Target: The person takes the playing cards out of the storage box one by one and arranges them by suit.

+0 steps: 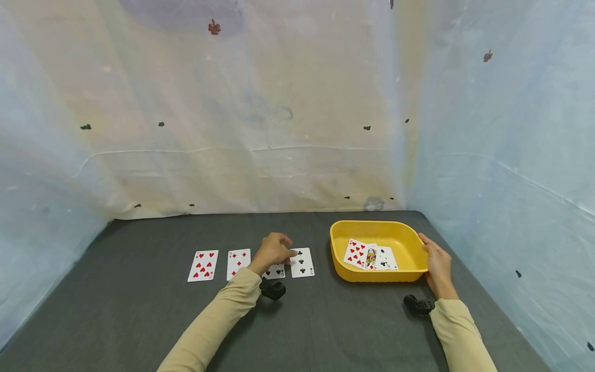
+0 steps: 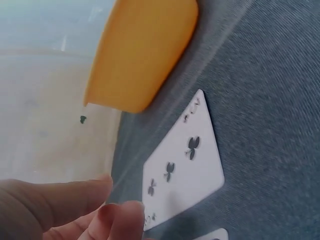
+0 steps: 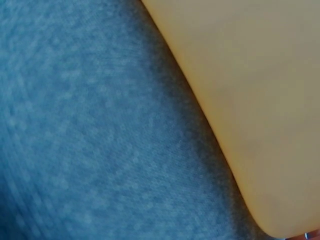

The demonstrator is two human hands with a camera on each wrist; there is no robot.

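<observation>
My left hand (image 1: pixel 273 252) is above a row of face-up playing cards, its fingertips by the left edge of the three of clubs (image 1: pixel 302 263). In the left wrist view, thumb and fingers lie apart with no card between them, beside that same three of clubs (image 2: pixel 185 165). Partly under the hand is a black-suit card (image 1: pixel 274 272). Farther left lie a diamonds card (image 1: pixel 238 262) and a hearts card (image 1: pixel 203 266). My right hand (image 1: pixel 438 266) grips the right rim of a yellow tub (image 1: pixel 378 277); the right wrist view has only the tub's wall (image 3: pixel 265 125).
Inside the tub are a hearts card (image 1: pixel 355 251), a face card (image 1: pixel 370 257) and a black-suit card (image 1: pixel 385 258), overlapping. Dark grey cloth (image 1: pixel 325 320) covers the table. Pale hanging sheets (image 1: pixel 260 103) enclose the back and sides.
</observation>
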